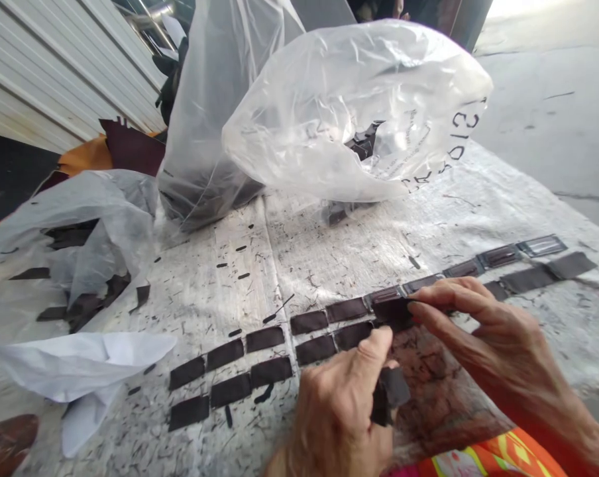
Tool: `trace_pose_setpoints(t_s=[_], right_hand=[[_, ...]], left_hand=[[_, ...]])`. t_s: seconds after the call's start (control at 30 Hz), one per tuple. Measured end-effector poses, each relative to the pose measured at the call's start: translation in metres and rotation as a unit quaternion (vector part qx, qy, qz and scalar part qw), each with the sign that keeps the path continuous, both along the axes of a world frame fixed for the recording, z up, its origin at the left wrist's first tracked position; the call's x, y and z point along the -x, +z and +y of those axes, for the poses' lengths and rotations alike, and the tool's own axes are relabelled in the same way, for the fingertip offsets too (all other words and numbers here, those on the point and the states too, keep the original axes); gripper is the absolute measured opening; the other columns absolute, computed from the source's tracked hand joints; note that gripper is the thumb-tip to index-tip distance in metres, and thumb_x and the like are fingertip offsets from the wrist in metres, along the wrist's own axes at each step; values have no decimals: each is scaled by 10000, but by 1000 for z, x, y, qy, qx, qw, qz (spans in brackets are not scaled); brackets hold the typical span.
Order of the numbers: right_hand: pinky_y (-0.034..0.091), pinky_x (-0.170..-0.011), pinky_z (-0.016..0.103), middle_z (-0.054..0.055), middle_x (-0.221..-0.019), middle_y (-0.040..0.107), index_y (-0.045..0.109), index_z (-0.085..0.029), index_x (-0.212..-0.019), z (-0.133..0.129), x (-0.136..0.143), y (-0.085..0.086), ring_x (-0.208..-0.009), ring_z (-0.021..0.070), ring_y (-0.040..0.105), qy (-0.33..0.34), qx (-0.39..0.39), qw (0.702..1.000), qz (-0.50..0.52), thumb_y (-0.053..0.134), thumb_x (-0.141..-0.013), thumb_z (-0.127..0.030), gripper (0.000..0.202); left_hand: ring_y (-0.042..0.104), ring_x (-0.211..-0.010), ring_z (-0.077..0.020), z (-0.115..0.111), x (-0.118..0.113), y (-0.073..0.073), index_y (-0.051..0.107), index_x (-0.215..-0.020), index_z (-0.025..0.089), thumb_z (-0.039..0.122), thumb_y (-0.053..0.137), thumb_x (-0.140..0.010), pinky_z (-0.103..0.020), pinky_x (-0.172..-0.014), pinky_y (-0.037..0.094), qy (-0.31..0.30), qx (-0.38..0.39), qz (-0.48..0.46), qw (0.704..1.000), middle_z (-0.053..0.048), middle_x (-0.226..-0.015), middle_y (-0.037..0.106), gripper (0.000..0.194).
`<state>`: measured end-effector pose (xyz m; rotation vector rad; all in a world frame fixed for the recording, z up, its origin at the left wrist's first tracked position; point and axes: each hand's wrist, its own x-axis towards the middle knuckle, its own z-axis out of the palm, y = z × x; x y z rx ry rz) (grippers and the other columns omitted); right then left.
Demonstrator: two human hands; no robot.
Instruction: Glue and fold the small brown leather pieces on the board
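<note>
Two rows of small dark rectangular pieces (224,354) run across a stained white cloth (220,265), looking like fabric or leather. My left hand (342,401) is closed around a few loose dark pieces (396,386), its thumb and forefinger close to the lower row. My right hand (483,331) pinches the edge of a dark piece (391,309) at the middle of the rows. Toward the right end, the upper row's pieces have shiny rims, and the last one, a pale glossy rectangle (543,246), looks lighter. My right hand covers part of both rows.
A clear plastic bag (289,132) with handwritten marks lies open behind the rows, dark scraps inside. Another tall bag (205,132) stands beside it. On the left are a bag of dark scraps (125,205) and a white cloth piece (91,364). Threads and offcuts litter the surface.
</note>
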<state>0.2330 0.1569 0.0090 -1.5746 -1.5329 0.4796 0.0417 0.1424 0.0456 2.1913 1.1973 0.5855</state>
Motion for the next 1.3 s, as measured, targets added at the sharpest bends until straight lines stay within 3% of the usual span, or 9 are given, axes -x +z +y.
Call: trace_pose_setpoints(t_s=[0.13, 0.27, 0.33, 0.57, 0.67, 0.8, 0.97, 1.17, 1.3], right_hand=[[496, -590, 288, 12, -837, 670, 672, -297, -898, -6, -2, 6, -758, 175, 630, 47, -70, 995, -55, 586, -909, -379, 119], [500, -662, 292, -10, -792, 685, 633, -296, -929, -6, -2, 6, -811, 177, 625, 91, -103, 986, -91, 570, -930, -310, 65], [495, -671, 300, -17, -775, 686, 632, -300, -914, -4, -3, 4, -817, 180, 623, 111, -107, 982, -107, 579, -926, -312, 56], [472, -651, 330, 1, -758, 674, 629, -280, -875, -2, -10, -1, -780, 196, 630, 117, -107, 976, -147, 563, -916, -273, 77], [468, -615, 326, 6, -793, 658, 624, -291, -885, -4, -10, -4, -758, 193, 623, 73, -83, 987, -119, 569, -909, -313, 64], [482, -633, 330, 16, -863, 646, 638, -304, -907, -1, -4, -6, -771, 194, 621, -3, -58, 996, -73, 604, -892, -316, 39], [492, -730, 382, 27, -865, 646, 637, -293, -916, 7, 10, -7, -812, 218, 619, -60, -77, 991, -88, 610, -892, -275, 40], [477, -771, 430, 46, -897, 640, 623, -284, -922, 12, 17, -7, -855, 239, 620, -70, -73, 990, -99, 601, -901, -255, 43], [474, -777, 443, 42, -882, 641, 607, -288, -922, 14, 19, -11, -877, 252, 618, -67, -79, 988, -112, 606, -899, -238, 55]], left_hand=[[724, -769, -179, 8, 1, 6, 397, -1438, 149, 243, 537, -925, -245, -698, 562, 62, 85, -11, 994, -62, -917, 758, 540], [713, -809, -176, 15, -4, 5, 663, -1090, 171, 153, 562, -873, -235, -735, 535, 49, 93, -19, 994, -44, -905, 748, 240], [695, -758, -153, 18, -3, 5, 679, -970, 179, 104, 555, -852, -219, -705, 513, 54, 81, -11, 995, -23, -852, 737, 188], [610, -605, -112, 14, 15, 5, 645, -902, 195, 120, 538, -876, -201, -595, 450, 77, 74, 48, 993, 13, -707, 671, 134], [622, -654, -132, 9, 18, 5, 636, -914, 174, 65, 485, -852, -211, -598, 461, 23, 68, 43, 996, -13, -733, 651, 196], [555, -541, -136, 5, 15, 7, 639, -930, 113, 70, 432, -852, -217, -480, 436, -84, -5, 43, 996, -43, -679, 592, 226], [590, -534, -148, 5, 4, 2, 644, -907, 98, 93, 396, -888, -206, -455, 471, -112, -83, 67, 988, -59, -669, 584, 248], [679, -625, -186, 6, -5, -8, 635, -872, 123, 88, 377, -891, -261, -520, 552, -63, -164, 78, 981, -170, -1013, 712, 261], [703, -643, -194, 9, -6, -6, 655, -850, 111, 71, 367, -886, -286, -564, 579, -78, -154, 129, 977, -222, -1255, 643, 293]])
